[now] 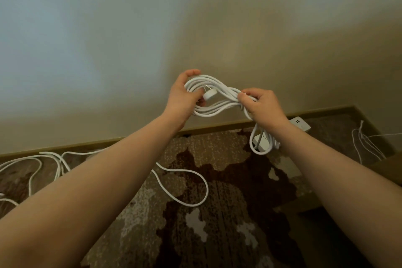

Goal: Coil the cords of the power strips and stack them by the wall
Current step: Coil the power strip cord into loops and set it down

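Where patterned carpet (217, 213) meets wall (130, 39), cords (189, 180) sprawl.

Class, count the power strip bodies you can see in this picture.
2: one power strip on the carpet by the wall, another power strip behind the right forearm, partly hidden. Others may lie out of view.

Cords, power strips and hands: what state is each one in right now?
Coiled cord: bundled in loops, held up between both hands.
Plug: loose, resting on the coil.
Left hand: gripping one coil end.
Right hand: gripping the other.
Power strip: lying by the wall.
Floor cord: uncoiled, sprawled on the carpet.
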Demonstrator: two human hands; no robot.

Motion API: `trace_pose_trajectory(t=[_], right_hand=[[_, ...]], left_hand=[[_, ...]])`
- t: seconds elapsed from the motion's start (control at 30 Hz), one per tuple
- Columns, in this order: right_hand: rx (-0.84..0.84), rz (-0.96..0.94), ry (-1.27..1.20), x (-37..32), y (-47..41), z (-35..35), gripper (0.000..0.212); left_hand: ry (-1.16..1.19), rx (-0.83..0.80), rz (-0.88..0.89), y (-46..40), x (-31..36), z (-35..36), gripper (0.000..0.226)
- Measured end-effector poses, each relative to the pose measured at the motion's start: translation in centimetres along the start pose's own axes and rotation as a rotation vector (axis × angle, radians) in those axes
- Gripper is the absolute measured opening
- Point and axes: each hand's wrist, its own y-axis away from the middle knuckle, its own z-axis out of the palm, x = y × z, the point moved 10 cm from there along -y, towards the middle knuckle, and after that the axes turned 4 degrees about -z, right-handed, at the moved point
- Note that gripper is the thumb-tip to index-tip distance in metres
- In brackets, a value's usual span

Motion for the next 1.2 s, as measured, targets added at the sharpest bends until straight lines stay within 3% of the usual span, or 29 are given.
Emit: trace_pose_trajectory(t=[0.27, 0.4, 0.47, 0.57, 0.73, 0.87, 0.97, 1.2], right_hand=[[-0.025, 0.098, -0.066, -0.1, -0.5, 0.4, 0.031], [-0.002, 0.124, -0.069, -0.1, -0.8, -0.2, 0.037], [0.024, 0.131, -0.067, 0.1, -0.9, -0.6, 0.034], [0.028, 0.112, -0.075, 0.2, -0.7, -0.4, 0.031], [0.048, 0.047, -0.013, 0.0, -0.9, -0.7, 0.028], [0.02, 0.039, 0.065, 0.1, -1.2, -0.8, 0.027], [-0.015, 0.044, 0.132, 0.2, -1.4, -0.4, 0.027], [-0.159, -0.012, 0.222, -0.8, -1.2, 0.9, 0.032]], left_hand=[[-0.566, 0.083, 0.465, 1.1, 4.5, 0.4, 0.066], [-0.733, 0.129, 0.596, 2.0, 5.2, 0.3, 0.038], [-0.748, 0.086, 0.601, 2.3, 4.9, 0.6, 0.021], [-0.798, 0.071, 0.557, 2.3, 4.1, 0.3, 0.016], [-1.036, 0.061, 0.479, 1.3, 2.4, 1.1, 0.027], [-0.895, 0.012, 0.411, 0.9, 1.9, 1.1, 0.014], [-0.793, -0.008, 0.365, 0.5, 1.6, 0.2, 0.025], [-0.951, 0.002, 0.358, 0.0, 1.1, -0.2, 0.028]])
